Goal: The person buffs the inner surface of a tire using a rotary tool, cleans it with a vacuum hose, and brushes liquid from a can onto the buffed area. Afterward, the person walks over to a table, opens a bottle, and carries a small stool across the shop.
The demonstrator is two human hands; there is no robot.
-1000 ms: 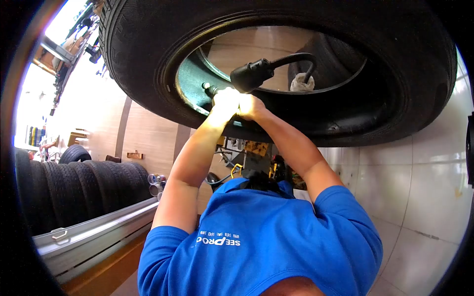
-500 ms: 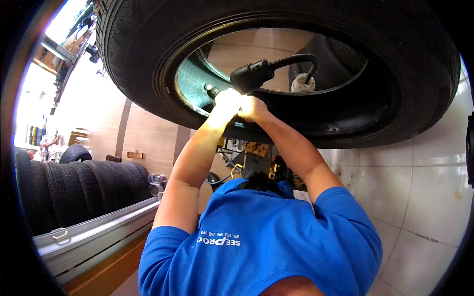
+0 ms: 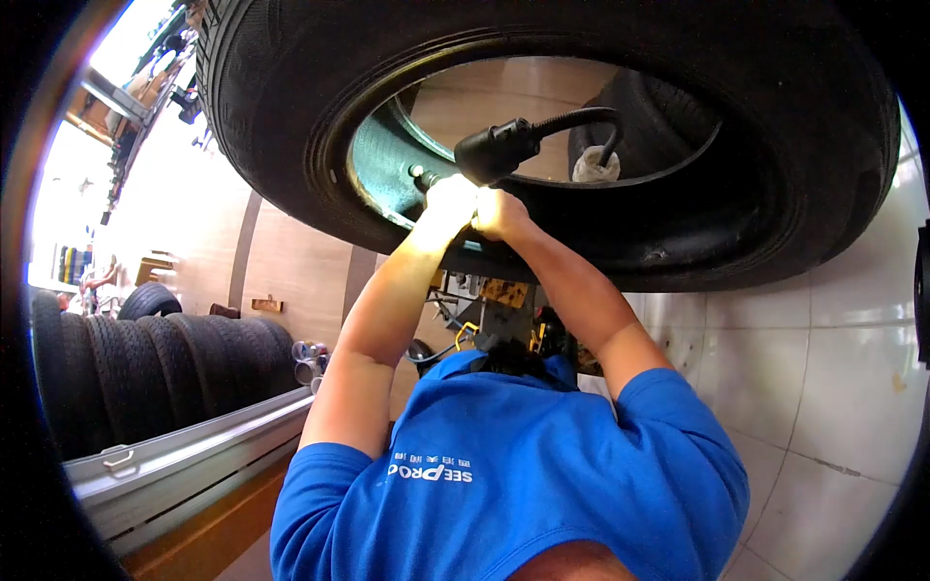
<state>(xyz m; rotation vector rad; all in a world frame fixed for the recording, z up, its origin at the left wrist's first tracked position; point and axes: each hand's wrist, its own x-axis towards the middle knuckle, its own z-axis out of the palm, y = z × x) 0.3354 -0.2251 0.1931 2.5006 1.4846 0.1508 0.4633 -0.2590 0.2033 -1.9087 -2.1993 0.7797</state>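
A large black tire (image 3: 262, 126) fills the top of the view. Inside its near rim, both my hands are together. My left hand (image 3: 450, 200), washed out by bright light, is closed round a dark tool (image 3: 428, 180) whose pale round tip faces the lit inner wall. Right beside it, my right hand (image 3: 499, 213) is closed too, but what it grips is hidden. Just above my hands hangs a black lamp head (image 3: 489, 152) on a flexible neck (image 3: 572, 117), which runs to a whitish wrapped base (image 3: 595, 165).
A row of tires (image 3: 165, 368) stands at the left behind a metal rail (image 3: 213, 436). Small cans (image 3: 308, 363) sit at the row's end. Tools and a yellow-handled item (image 3: 467, 336) lie below the tire. Pale floor tiles (image 3: 756, 378) are at the right.
Both hands and the dark tool have shifted very slightly to the right. The tire has moved a little in view. The grips look the same.
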